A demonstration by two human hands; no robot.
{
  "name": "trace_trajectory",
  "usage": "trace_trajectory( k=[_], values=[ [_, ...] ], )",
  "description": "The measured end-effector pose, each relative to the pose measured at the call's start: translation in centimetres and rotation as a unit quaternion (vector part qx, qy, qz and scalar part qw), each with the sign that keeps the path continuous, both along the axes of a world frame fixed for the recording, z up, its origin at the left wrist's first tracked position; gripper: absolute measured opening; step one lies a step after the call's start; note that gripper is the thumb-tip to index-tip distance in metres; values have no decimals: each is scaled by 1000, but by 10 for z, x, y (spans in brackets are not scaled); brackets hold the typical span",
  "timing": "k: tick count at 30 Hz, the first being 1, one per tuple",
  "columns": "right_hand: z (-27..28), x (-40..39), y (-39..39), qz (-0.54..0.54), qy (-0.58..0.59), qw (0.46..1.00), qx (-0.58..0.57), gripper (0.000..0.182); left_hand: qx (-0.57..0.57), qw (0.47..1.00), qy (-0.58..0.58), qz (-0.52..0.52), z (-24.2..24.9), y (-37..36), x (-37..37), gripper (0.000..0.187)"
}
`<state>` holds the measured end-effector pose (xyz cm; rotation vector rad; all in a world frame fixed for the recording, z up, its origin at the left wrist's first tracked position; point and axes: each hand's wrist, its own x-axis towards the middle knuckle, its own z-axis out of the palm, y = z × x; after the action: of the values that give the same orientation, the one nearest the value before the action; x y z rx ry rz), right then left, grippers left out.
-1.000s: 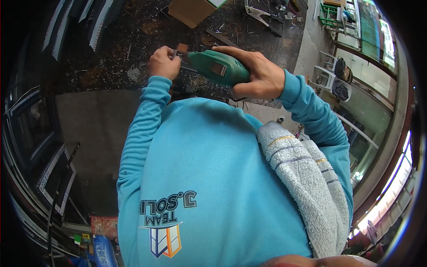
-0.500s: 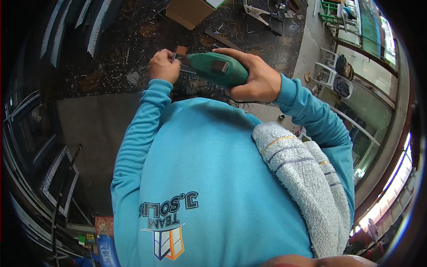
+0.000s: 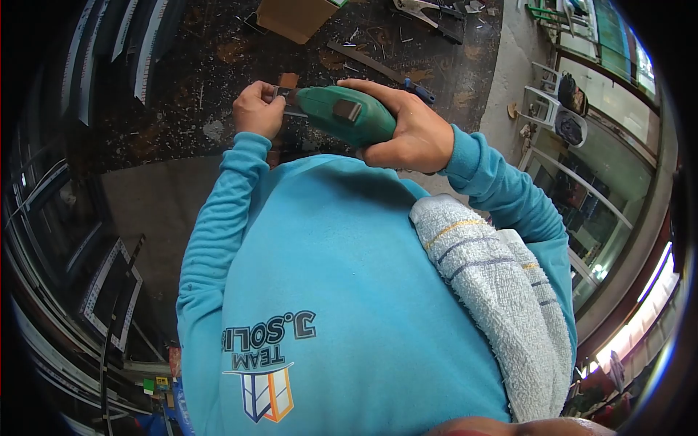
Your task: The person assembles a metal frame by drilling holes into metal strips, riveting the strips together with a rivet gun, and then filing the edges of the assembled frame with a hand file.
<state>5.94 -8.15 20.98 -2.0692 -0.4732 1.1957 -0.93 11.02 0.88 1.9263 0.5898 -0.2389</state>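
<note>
My right hand is wrapped around a green power drill, whose nose points left toward my other hand. At that nose, my left hand is closed in a pinch on a small metal piece. The drill's tip meets or nearly meets this piece; the exact contact is too small to make out. Just beyond the fingertips lies a small orange-brown block. The drill's handle and trigger are hidden below its body and my hand.
The dark, speckled workbench carries an open cardboard box, a flat metal strip, a blue-handled tool and a clamp-like tool. Long metal profiles lie at the far left. A towel hangs over my shoulder.
The drill's nose has come closer to my left hand's fingertips. Both hands sit slightly further left in view. The blue-handled tool now shows beyond my right hand.
</note>
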Motion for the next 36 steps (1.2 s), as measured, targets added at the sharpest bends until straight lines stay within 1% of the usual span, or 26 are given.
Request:
trace_trajectory(
  k=[4, 7, 10, 12, 15, 18, 19, 22, 23, 26, 29, 36],
  values=[
    [5, -2, -6, -12, 37, 999, -10, 87, -2, 1000, -9, -9, -1, 0, 0, 20],
    [6, -6, -24, 9, -14, 999, 49, 90, 13, 1000, -10, -21, 1, 1, 1, 23],
    [23, -8, -39, -33, -2, 998, 55, 89, 18, 999, -9, -33, 0, 1, 0, 26],
    [29, -12, -48, -43, -29, 997, 57, 89, 7, 999, -16, -42, 1, 4, 0, 29],
    [38, -16, -52, -55, -42, 997, 46, 90, -40, 997, -5, -70, 10, 12, 1, 38],
    [39, -20, -56, -45, -43, 997, 54, 91, -116, 978, -39, -171, 15, 30, 4, 46],
    [39, -21, -55, -46, -30, 997, 54, 91, -92, 969, -56, -224, 14, 35, 6, 48],
    [39, -24, -51, -42, -8, 997, 59, 91, -114, 949, -55, -287, 11, 45, 11, 50],
    [37, -25, -51, -36, -10, 997, 64, 92, -117, 947, -45, -294, 10, 47, 13, 50],
    [33, -28, -50, -16, -19, 997, 73, 92, -95, 941, -71, -316, 8, 50, 14, 49],
    [33, -30, -46, 0, -23, 997, 75, 92, -124, 941, -79, -305, 0, 52, 11, 49],
    [27, -33, -30, 23, -21, 997, 76, 92, -124, 946, -55, -295, 7, 49, 11, 49]
  ],
)
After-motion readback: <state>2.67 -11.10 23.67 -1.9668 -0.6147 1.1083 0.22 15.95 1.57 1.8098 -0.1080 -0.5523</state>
